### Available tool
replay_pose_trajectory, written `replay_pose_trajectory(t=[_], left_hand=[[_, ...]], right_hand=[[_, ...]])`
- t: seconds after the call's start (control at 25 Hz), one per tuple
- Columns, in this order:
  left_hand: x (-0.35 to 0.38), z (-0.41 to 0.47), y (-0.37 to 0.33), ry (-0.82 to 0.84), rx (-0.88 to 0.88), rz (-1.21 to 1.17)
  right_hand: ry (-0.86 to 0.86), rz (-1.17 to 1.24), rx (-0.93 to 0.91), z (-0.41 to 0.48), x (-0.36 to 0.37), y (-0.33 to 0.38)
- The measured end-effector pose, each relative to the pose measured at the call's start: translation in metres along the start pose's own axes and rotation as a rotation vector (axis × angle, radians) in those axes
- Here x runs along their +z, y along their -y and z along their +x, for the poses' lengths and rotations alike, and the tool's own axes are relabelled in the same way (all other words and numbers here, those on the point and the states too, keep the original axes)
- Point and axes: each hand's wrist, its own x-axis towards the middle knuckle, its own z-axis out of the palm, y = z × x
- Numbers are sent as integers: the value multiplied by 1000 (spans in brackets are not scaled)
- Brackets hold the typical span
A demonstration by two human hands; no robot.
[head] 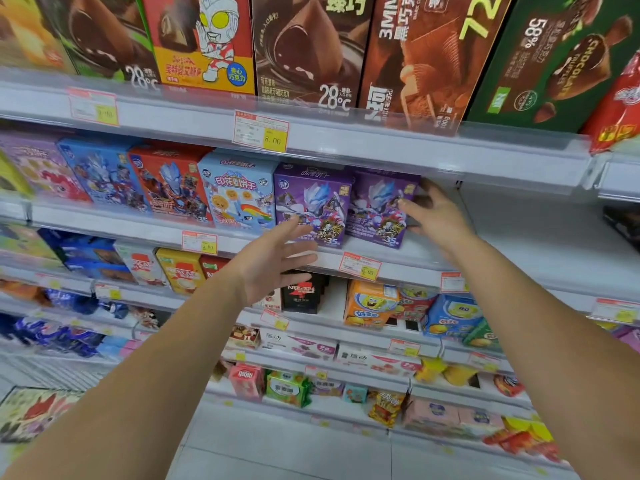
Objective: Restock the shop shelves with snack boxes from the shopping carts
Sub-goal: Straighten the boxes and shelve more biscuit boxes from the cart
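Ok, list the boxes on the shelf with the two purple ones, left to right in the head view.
Pink box → blue box → red box → pale blue box → purple box → second purple box.

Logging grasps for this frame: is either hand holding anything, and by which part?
The right hand grips the rightmost purple box by its right edge, thumb on the front. The left hand is open and holds nothing.
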Motion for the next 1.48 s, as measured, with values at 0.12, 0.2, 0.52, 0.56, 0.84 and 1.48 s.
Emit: replay_pose_trajectory(t=[0.12, 0.2, 0.52, 0.56, 0.84, 1.48], left_hand=[[-8, 1, 0, 2, 5, -5], [-11, 2, 0, 1, 12, -4], [-18, 1, 1, -5, 23, 18], [-21, -1, 1, -9, 22, 21], [-38, -10, 2, -57, -3, 31], [-6, -14, -9, -49, -28, -25]], right_hand=[[100, 131, 79, 11, 14, -8], [121, 264, 120, 13, 23, -13], [123, 440, 198, 23, 61, -18], [107, 452, 203, 26, 65, -14], [79, 343, 215, 66, 95, 6], [-107, 553, 265, 24, 68, 9]])
